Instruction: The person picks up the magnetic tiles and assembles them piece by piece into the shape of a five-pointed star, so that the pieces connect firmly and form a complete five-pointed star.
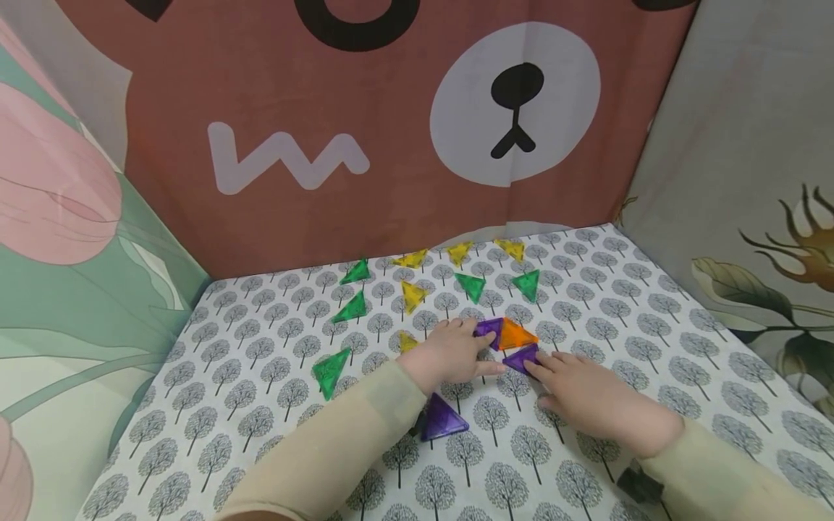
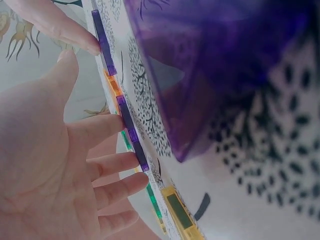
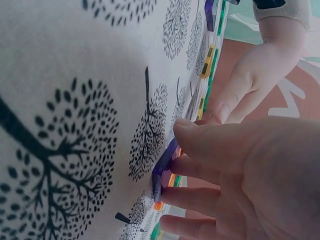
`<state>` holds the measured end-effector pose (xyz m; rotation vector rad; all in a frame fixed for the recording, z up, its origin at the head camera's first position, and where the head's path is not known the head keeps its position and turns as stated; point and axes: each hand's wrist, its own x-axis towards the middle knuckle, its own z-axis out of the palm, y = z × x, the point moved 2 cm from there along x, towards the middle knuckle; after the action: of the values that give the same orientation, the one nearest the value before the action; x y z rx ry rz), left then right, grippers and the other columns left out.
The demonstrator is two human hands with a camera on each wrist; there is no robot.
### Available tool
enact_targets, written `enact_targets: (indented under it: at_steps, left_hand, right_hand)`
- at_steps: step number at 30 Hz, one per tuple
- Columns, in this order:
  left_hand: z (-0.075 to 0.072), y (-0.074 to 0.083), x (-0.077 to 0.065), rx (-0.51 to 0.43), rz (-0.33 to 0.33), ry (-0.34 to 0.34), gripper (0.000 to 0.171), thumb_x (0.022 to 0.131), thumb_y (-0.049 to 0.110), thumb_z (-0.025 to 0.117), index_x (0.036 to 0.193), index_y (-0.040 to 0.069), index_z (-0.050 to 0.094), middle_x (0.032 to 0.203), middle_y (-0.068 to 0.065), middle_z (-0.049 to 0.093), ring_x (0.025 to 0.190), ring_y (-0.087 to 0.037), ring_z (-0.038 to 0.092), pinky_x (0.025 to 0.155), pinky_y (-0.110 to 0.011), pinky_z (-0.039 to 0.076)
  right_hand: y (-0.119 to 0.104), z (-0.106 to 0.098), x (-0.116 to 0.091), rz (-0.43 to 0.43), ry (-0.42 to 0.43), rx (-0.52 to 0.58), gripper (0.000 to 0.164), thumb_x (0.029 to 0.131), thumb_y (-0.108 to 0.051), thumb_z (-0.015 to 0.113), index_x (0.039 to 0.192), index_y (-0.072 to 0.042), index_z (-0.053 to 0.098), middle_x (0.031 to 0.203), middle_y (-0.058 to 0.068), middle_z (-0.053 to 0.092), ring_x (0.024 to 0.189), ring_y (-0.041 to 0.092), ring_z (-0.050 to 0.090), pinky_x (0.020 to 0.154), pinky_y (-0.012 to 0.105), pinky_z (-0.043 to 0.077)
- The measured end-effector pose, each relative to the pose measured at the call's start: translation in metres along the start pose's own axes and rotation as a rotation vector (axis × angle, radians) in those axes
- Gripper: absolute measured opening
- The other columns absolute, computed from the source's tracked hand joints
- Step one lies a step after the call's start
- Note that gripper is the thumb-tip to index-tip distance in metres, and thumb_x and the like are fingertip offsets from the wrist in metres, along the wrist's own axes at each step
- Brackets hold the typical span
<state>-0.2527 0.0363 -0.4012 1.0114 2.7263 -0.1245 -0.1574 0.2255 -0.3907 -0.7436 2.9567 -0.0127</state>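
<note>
My left hand (image 1: 449,354) rests with spread fingers on a see-through purple triangle tile (image 1: 490,329). Against that tile lies an orange triangle tile (image 1: 517,335). A second purple triangle (image 1: 519,359) sits just below the orange one, under the fingertips of my right hand (image 1: 583,394). The right wrist view shows the right fingers fairly straight, touching the purple tile's edge (image 3: 162,167), with the thumb held apart. Another purple triangle (image 1: 444,420) lies beside my left forearm and looms large in the left wrist view.
Green triangles (image 1: 331,373) and yellow triangles (image 1: 413,295) lie scattered to the left and behind the hands. The tree-patterned cloth (image 1: 508,477) covers the surface. A printed bear curtain (image 1: 293,231) stands at the back, with patterned curtains at both sides.
</note>
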Motion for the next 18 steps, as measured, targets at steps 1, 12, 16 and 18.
enact_targets:
  at_steps: [1,12,16,18]
  left_hand:
    - [-0.0004,0.0002,-0.0002,0.0,0.0,0.001,0.08,0.089,0.078,0.029,0.155,0.032,0.03,0.161,-0.01,0.023,0.146,-0.031,0.023,0.118,-0.049,0.019]
    - [-0.0013,0.0003,-0.0008,0.003,0.001,0.002,0.08,0.089,0.078,0.029,0.155,0.032,0.03,0.161,-0.01,0.023,0.146,-0.03,0.023,0.118,-0.048,0.019]
    - [-0.0007,0.0007,-0.0005,-0.003,-0.001,0.002,0.082,0.088,0.079,0.028,0.155,0.032,0.03,0.161,-0.01,0.023,0.146,-0.03,0.023,0.118,-0.046,0.018]
    - [-0.0004,0.0014,-0.0007,-0.005,-0.001,0.003,0.082,0.088,0.079,0.028,0.155,0.03,0.031,0.161,-0.01,0.023,0.146,-0.03,0.023,0.118,-0.046,0.018]
  right_hand:
    - [0.0006,0.0004,0.0004,0.002,0.005,-0.004,0.063,0.091,-0.038,0.068,0.142,-0.004,0.053,0.142,0.023,0.049,0.126,0.045,0.048,0.104,0.063,0.036]
    - [0.0047,0.0027,0.0049,0.014,0.013,-0.041,0.062,0.092,-0.037,0.067,0.143,-0.004,0.052,0.143,0.023,0.048,0.128,0.046,0.046,0.105,0.063,0.035]
    - [0.0049,0.0025,0.0059,0.014,0.012,-0.039,0.062,0.093,-0.037,0.067,0.143,-0.004,0.052,0.143,0.023,0.048,0.128,0.046,0.046,0.105,0.063,0.035]
    - [0.0054,0.0023,0.0065,0.017,0.01,-0.034,0.062,0.093,-0.037,0.067,0.143,-0.004,0.051,0.144,0.024,0.047,0.128,0.046,0.045,0.105,0.064,0.035]
